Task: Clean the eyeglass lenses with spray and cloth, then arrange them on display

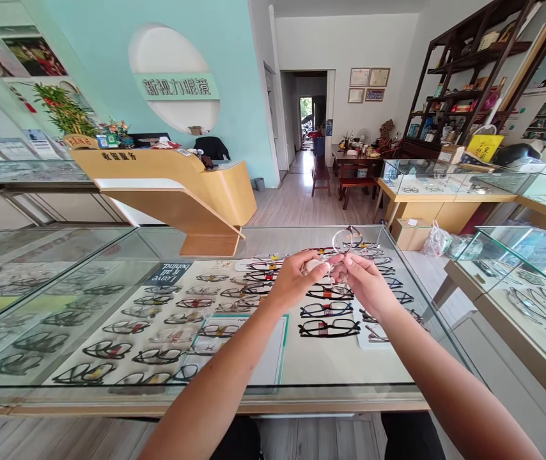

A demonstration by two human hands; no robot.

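Worktop: clear glass display counter (311, 406), dark-rimmed spectacles (323, 328) inside.
Round clear-lensed glasses (343, 242): above the counter, pinched in the right hand's (366, 282) grip.
White cloth-like piece (319, 264): pinched by the left hand (296, 275).
Pinch: too loose could drop the glasses; too hard could bend them.

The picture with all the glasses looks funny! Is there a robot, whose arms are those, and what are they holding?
There's no robot here. Those are a person's own bare arms. The camera is worn on their head, looking forward and down, so you see nearly what they see.

The left hand and right hand meet at a pair of round glasses, held up above a glass display case. A small white thing is by the left thumb, but it's too small to name.

Under the glass top lie rows of eyeglasses and a card saying "Leave it all behind."
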